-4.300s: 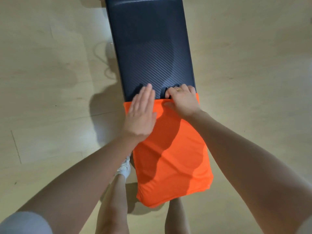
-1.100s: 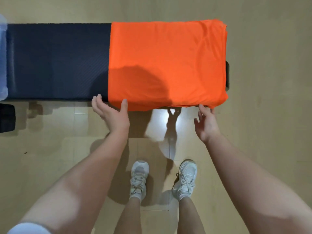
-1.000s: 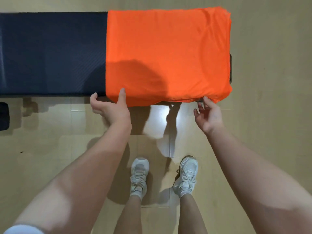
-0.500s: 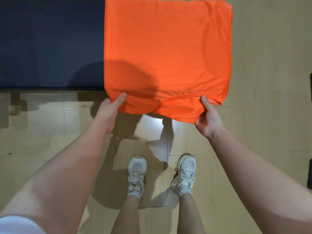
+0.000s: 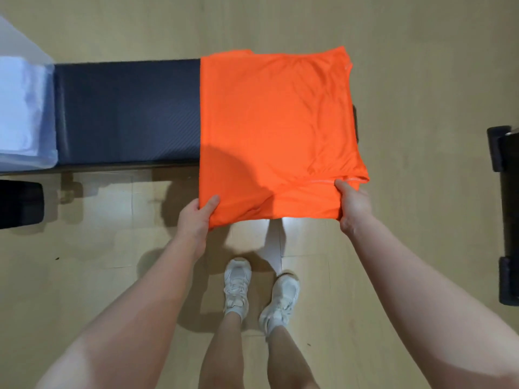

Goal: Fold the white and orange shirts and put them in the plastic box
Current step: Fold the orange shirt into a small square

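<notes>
the surface [image 5: 126,113] is running left to right, beyond both grips. the box [image 5: 25,113] is sitting at its far left end, well left of the left grip [image 5: 196,217], so that hand is nearer; white cloth is showing inside it. the shirt [image 5: 275,127] is lying folded, stretching away from the grips, its near edge hanging off. both the left grip and the right grip [image 5: 352,203] are pinching that near edge at its corners.
</notes>
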Demonstrator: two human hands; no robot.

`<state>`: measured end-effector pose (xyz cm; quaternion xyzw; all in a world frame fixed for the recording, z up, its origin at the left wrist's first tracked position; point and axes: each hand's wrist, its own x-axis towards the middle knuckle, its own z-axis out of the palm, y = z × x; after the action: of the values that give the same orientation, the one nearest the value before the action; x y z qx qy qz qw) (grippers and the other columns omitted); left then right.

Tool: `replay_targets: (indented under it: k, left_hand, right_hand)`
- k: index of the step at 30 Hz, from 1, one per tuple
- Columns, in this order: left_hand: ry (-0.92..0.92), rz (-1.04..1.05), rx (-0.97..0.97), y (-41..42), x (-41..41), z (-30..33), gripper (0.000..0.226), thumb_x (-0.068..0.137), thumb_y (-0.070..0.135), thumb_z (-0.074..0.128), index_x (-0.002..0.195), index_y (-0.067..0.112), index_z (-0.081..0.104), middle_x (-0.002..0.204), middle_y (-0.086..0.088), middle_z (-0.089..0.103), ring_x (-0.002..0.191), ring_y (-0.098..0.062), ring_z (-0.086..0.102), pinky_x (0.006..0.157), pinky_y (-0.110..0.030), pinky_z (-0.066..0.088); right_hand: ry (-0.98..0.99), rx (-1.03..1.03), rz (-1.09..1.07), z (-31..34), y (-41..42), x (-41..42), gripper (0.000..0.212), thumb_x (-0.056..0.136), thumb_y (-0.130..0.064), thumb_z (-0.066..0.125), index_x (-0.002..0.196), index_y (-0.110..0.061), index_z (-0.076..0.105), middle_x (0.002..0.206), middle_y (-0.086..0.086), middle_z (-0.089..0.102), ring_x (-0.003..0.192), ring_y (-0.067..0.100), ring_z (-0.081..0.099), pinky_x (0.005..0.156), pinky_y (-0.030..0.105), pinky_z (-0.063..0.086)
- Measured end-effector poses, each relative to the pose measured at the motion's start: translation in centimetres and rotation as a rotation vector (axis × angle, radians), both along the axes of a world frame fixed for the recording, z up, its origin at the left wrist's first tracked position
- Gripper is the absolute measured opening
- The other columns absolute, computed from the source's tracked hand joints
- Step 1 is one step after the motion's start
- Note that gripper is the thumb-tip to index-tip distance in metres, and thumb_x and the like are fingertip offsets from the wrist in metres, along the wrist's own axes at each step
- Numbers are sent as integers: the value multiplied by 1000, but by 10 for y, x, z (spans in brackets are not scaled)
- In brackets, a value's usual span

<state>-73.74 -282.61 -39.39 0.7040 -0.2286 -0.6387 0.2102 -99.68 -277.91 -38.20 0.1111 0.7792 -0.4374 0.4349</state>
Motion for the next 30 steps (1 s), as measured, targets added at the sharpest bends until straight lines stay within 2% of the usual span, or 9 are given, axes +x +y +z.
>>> replay_targets:
  k: [5,11,14,16,19,21,24,28,30]
  left_hand:
    - [-122,16,29,19,-1,33,16,87,23,62,97,13,56,98,-9,61,87,-22,56,89,-42,47]
    - [-257,56,24,32,-9,66,28,84,18,66,104,-1,59,73,-4,56,68,-18,52,80,-43,49]
    - [-279,76,56,28,-8,80,20,84,15,65,92,-2,59,69,-4,51,65,-16,49,69,-37,51]
    - [-258,99,48,13,-11,87,10,86,14,63,82,8,56,74,-6,53,67,-15,51,62,-32,50]
    - [-263,86,-21,-27,-22,90,22,85,20,64,102,9,58,100,-15,60,87,-23,56,79,-40,53]
    - [-240,98,-33,-58,-33,87,29,86,22,63,112,13,56,107,-12,59,92,-24,56,76,-40,54]
    - [-144,114,46,-106,-53,78,3,88,20,59,89,17,60,88,-7,58,77,-19,56,61,-30,52]
    - [-99,110,144,-155,-64,51,7,87,17,59,80,17,59,72,-5,56,60,-14,57,46,-22,49]
    - [-59,155,168,-172,-66,40,3,86,17,60,84,16,61,73,-4,62,57,-12,63,50,-20,52]
  right_hand:
    - [-74,105,49,15,18,-5,36,83,-19,65,115,-6,56,79,1,57,64,13,54,51,27,47]
    - [-126,143,8,40,36,-9,27,80,-11,66,106,-8,59,78,5,58,63,18,55,50,28,49]
    - [-133,194,18,51,36,-10,31,76,-12,68,105,-5,61,77,6,58,67,23,56,58,33,49]
    - [-114,211,46,58,28,-13,31,75,-12,69,105,-6,60,81,7,59,72,24,57,63,35,51]
    - [-47,210,62,58,-2,-22,32,75,-13,69,106,-6,60,95,10,58,84,24,56,78,40,52]
    - [-29,192,53,54,-31,-30,22,75,-12,68,94,-8,59,94,10,58,82,24,56,70,38,52]
    - [-67,181,24,42,-76,-43,23,75,-9,66,97,-8,61,90,9,59,71,23,56,57,33,48]
    - [-151,217,-28,19,-125,-57,28,71,-8,66,97,-17,60,94,5,62,63,18,53,48,29,46]
    - [-185,219,-42,8,-141,-61,25,73,-9,64,96,-17,59,87,3,63,60,16,53,41,24,46]
